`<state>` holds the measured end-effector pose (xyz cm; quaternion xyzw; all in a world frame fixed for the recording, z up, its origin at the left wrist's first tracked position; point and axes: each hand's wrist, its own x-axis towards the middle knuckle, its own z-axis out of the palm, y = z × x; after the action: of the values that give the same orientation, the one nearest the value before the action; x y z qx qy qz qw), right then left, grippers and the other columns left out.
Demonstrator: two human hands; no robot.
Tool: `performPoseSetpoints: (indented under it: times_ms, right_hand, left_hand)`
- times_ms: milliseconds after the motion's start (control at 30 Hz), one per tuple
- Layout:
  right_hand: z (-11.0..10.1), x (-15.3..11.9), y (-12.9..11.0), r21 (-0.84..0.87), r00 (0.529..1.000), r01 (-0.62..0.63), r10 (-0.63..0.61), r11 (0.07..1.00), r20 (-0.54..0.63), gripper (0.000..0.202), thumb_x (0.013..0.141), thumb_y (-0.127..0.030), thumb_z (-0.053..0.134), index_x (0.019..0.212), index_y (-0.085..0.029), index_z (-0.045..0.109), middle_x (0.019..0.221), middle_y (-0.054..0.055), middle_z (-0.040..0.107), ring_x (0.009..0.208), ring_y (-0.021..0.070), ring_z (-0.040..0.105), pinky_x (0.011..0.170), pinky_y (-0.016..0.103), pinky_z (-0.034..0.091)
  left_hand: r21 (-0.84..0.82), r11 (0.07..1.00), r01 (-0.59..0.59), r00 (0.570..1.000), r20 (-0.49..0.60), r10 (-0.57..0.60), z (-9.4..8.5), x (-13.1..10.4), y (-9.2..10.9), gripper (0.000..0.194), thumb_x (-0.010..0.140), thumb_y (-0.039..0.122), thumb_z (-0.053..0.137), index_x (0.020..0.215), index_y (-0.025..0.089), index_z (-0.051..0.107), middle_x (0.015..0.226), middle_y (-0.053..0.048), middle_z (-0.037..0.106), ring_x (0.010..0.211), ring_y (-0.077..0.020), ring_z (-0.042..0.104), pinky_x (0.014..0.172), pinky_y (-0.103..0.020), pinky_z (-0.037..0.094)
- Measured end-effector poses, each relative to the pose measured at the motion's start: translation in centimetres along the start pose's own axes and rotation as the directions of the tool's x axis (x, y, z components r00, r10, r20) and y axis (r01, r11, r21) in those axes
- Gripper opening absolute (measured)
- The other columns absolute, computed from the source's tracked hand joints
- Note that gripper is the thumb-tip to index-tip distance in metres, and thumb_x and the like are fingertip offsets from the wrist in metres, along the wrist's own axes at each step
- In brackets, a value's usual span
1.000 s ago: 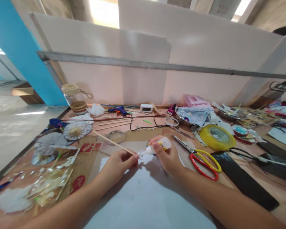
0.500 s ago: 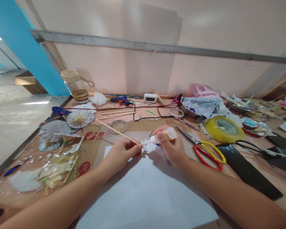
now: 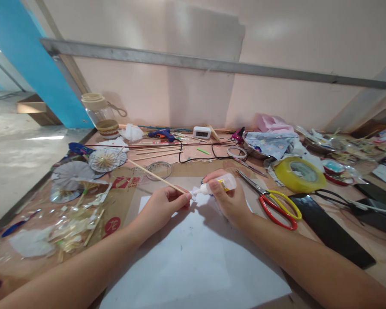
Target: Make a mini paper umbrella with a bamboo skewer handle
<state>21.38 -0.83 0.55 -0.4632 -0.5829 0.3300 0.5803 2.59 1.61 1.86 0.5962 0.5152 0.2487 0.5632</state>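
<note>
Between the thumb and fingers of my left hand (image 3: 167, 204) is a thin wooden stick (image 3: 151, 174), slanting up to the left from my fingertips. My right hand (image 3: 228, 197) is closed around a small white glue bottle (image 3: 227, 182) with a yellow label. The bottle lies almost level, its nozzle pointing left at the stick's near end. Something small and whitish sits at that end, too small to make out. Both hands are above a sheet of white paper (image 3: 180, 262), which lies on brown cardboard (image 3: 122, 199).
Scissors (image 3: 278, 208) with red and yellow handles lie to the right, near a yellow tape roll (image 3: 299, 174) and a black flat object (image 3: 331, 229). Folded paper fans (image 3: 72, 176) lie left. A glue gun (image 3: 162, 135), a small clock (image 3: 202, 132) and a glass bottle (image 3: 100, 116) stand or lie behind.
The glue bottle has tilted slightly closer to level and shifted a little left with my right hand. My left hand and the stick are nearly still; the whole view has shifted slightly.
</note>
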Motion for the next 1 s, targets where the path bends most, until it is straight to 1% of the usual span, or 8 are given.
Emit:
performPoseSetpoints:
  times_ms: [167,267,367,533,633,733,867,1000]
  right_hand:
    - [-0.1,0.1,-0.1,-0.015,0.999,-0.034,0.034,0.999,-0.036,0.036,0.088,-0.057,0.061,0.082,-0.021,0.064,0.070,0.001,0.062,0.062,0.0149,0.055,0.055,0.026,0.044]
    - [-0.1,0.0,0.0,-0.018,1.000,-0.022,0.021,1.000,-0.010,0.038,0.088,-0.057,0.061,0.081,-0.020,0.064,0.068,0.001,0.062,0.061,0.0147,0.055,0.054,0.026,0.043]
    - [0.0,-0.1,-0.1,-0.001,1.000,-0.001,0.001,1.000,0.011,0.036,0.088,-0.055,0.062,0.082,-0.020,0.064,0.071,0.001,0.063,0.063,0.0151,0.057,0.056,0.026,0.044]
    - [-0.1,0.3,-0.2,-0.002,0.999,-0.007,0.007,1.000,-0.050,0.036,0.088,-0.055,0.061,0.081,-0.020,0.064,0.072,0.002,0.064,0.065,0.0158,0.058,0.059,0.027,0.046]
    - [0.0,0.4,0.0,0.010,0.997,-0.021,0.021,1.000,-0.074,0.037,0.088,-0.055,0.061,0.081,-0.020,0.064,0.070,0.002,0.063,0.063,0.0153,0.057,0.056,0.026,0.045]
    - [0.3,0.4,0.2,0.043,0.999,-0.016,0.018,0.999,-0.047,0.036,0.088,-0.055,0.062,0.081,-0.019,0.064,0.069,0.001,0.062,0.059,0.0144,0.055,0.053,0.025,0.044]
    - [0.7,0.4,0.3,0.057,0.999,0.026,-0.024,0.998,-0.028,0.035,0.088,-0.053,0.062,0.082,-0.019,0.065,0.071,0.002,0.064,0.061,0.0148,0.057,0.056,0.025,0.045]
    - [0.6,0.5,0.3,0.067,0.999,-0.009,0.012,0.998,-0.047,0.035,0.088,-0.053,0.062,0.080,-0.019,0.063,0.066,0.001,0.060,0.057,0.0134,0.052,0.051,0.024,0.042]
  left_hand:
    - [-0.006,1.000,-0.011,1.000,-0.010,0.011,0.0,0.1,-0.4,0.033,0.077,0.049,0.068,0.074,0.016,0.071,0.075,-0.007,0.073,0.073,-0.0196,0.066,0.069,-0.029,0.051]
    - [0.017,1.000,-0.023,1.000,-0.007,0.023,-0.2,0.2,-0.6,0.034,0.078,0.050,0.067,0.074,0.016,0.071,0.075,-0.006,0.073,0.074,-0.0194,0.066,0.069,-0.029,0.051]
    - [0.043,0.999,-0.026,1.000,-0.010,0.026,-0.2,0.2,-0.5,0.033,0.079,0.049,0.066,0.072,0.017,0.070,0.075,-0.005,0.072,0.073,-0.0187,0.066,0.069,-0.028,0.050]
    - [0.007,1.000,-0.012,0.999,-0.030,0.012,0.1,0.0,-0.1,0.032,0.078,0.047,0.067,0.073,0.016,0.071,0.074,-0.006,0.073,0.072,-0.0188,0.065,0.067,-0.028,0.049]
    - [-0.016,1.000,-0.015,1.000,-0.025,0.015,0.1,0.0,0.1,0.033,0.076,0.049,0.068,0.074,0.016,0.071,0.072,-0.006,0.072,0.071,-0.0189,0.065,0.067,-0.028,0.049]
    - [0.021,1.000,-0.003,1.000,-0.020,0.004,-0.1,0.1,0.1,0.035,0.073,0.051,0.067,0.071,0.016,0.070,0.068,-0.005,0.071,0.068,-0.0194,0.065,0.066,-0.029,0.049]
    - [0.017,1.000,-0.017,0.999,-0.033,0.017,-0.2,0.5,-0.4,0.038,0.072,0.054,0.067,0.071,0.016,0.069,0.068,-0.006,0.071,0.067,-0.0206,0.064,0.065,-0.030,0.049]
    - [0.008,0.999,-0.037,0.999,-0.024,0.037,-0.2,0.7,-0.9,0.039,0.073,0.054,0.067,0.073,0.015,0.069,0.068,-0.006,0.070,0.066,-0.0201,0.063,0.066,-0.032,0.049]
